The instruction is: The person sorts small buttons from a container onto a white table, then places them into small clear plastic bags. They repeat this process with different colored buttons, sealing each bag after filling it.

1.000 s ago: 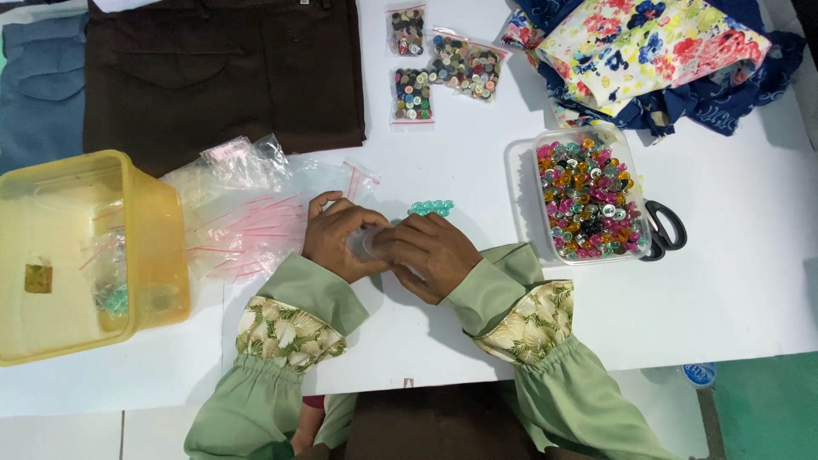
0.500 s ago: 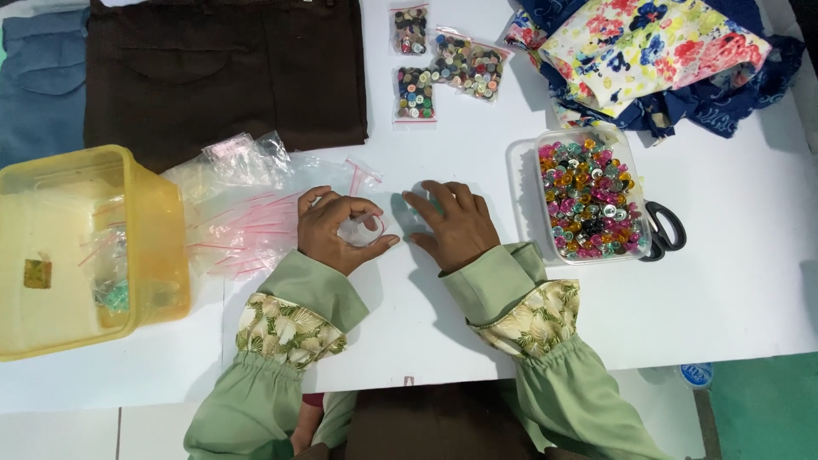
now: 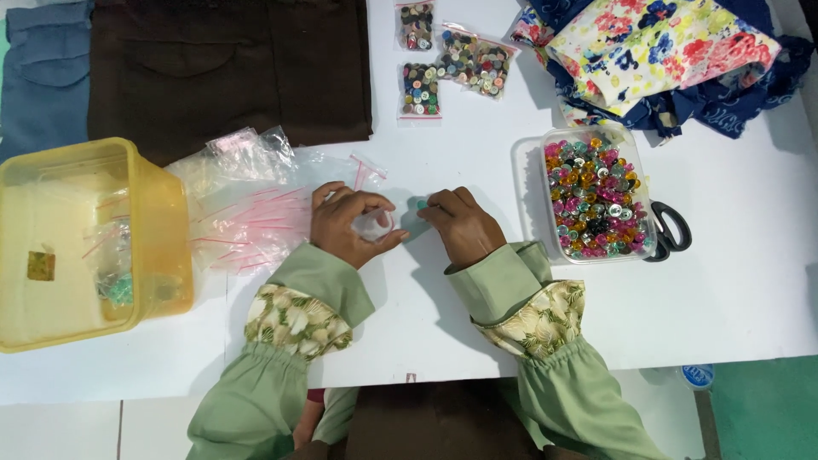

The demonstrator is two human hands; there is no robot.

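A small clear bag [image 3: 372,223] sits on the white table [image 3: 477,307], pinched in the left hand [image 3: 348,226]. The right hand [image 3: 460,223] curls narrow fingers over teal buttons [image 3: 419,204] beside it. Buttons could slip and scatter if the bag's mouth sags.

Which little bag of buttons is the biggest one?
The button bag on the right, lying tilted, is the biggest. The other two bags are smaller, upright, and stacked one above the other just left of it.
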